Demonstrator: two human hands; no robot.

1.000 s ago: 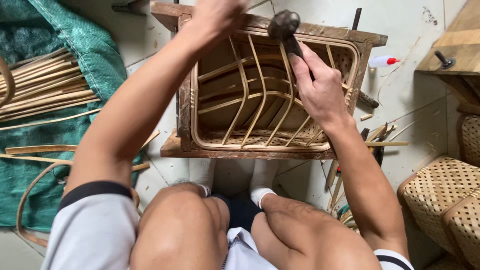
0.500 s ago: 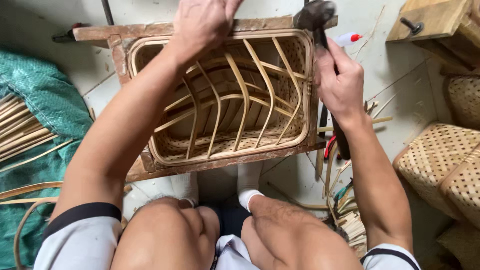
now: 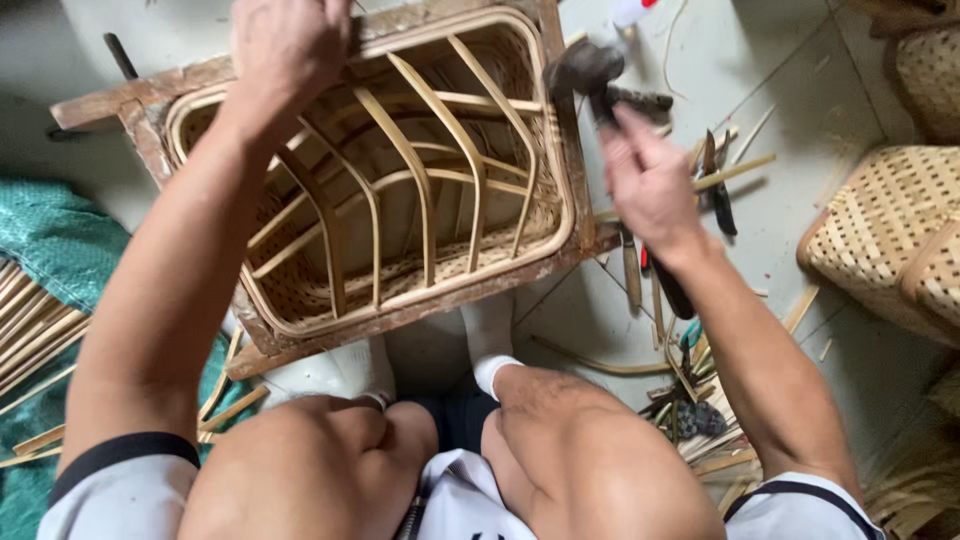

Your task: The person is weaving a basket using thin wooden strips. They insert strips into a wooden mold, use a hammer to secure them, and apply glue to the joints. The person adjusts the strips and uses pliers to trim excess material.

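A rectangular wooden frame (image 3: 440,298) holds a woven bamboo basket with curved bamboo ribs (image 3: 415,170) across its opening. It stands on the floor in front of my knees. My left hand (image 3: 290,45) presses down on the frame's far edge. My right hand (image 3: 650,180) grips the handle of a dark-headed hammer (image 3: 585,68), whose head hovers at the frame's right side, near the far corner. My feet in white socks (image 3: 490,345) rest against the frame's near side.
Woven bamboo baskets (image 3: 885,240) stand at the right. Hand tools (image 3: 720,190) and bamboo offcuts (image 3: 690,410) lie on the floor right of the frame. A green net (image 3: 50,235) with bamboo strips (image 3: 30,320) lies at the left.
The frame has turned and shifted in view, its right side now nearer the middle. My right hand with the hammer has moved along the right edge. My left hand stays on the far edge.
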